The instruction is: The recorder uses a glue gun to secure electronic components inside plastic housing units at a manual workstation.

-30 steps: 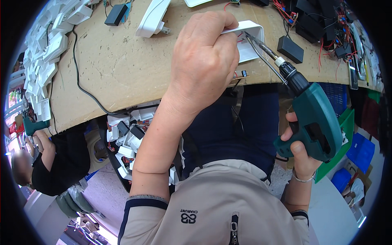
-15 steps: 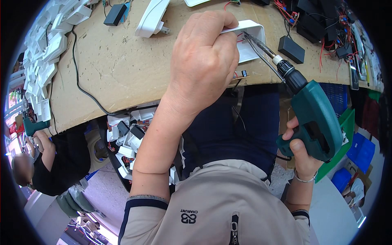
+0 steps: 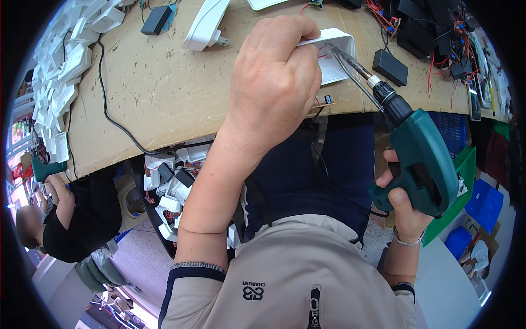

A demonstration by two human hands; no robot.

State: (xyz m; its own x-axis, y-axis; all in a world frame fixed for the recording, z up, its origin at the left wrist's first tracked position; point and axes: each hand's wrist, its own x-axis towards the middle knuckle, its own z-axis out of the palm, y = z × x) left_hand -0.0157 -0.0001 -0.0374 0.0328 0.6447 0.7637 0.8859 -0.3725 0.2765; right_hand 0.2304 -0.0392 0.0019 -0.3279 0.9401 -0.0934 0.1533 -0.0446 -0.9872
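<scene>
My left hand (image 3: 276,82) is closed on the near-left wall of an open white plastic case (image 3: 338,68) at the table's front edge; its fingertips are partly hidden behind the knuckles. Thin red wires show inside the case. In my right hand (image 3: 408,211) is a dark green soldering gun (image 3: 430,159), gripped by its handle, with the fingers around the trigger area. Its metal tip and a thin feed tube reach into the case beside the wires. Whether the tip touches anything cannot be made out. A small circuit board (image 3: 324,102) pokes out below the case.
A white plug-in case (image 3: 205,27) and black boxes (image 3: 390,67) lie on the table (image 3: 164,82). White casings (image 3: 66,66) are heaped at left; black parts and red wires at far right. A black cable (image 3: 104,93) crosses the left side. Another person (image 3: 76,219) sits at lower left.
The soldering gun's tip has shifted very slightly to the right inside the case. Both hands keep their grips in nearly the same place.
</scene>
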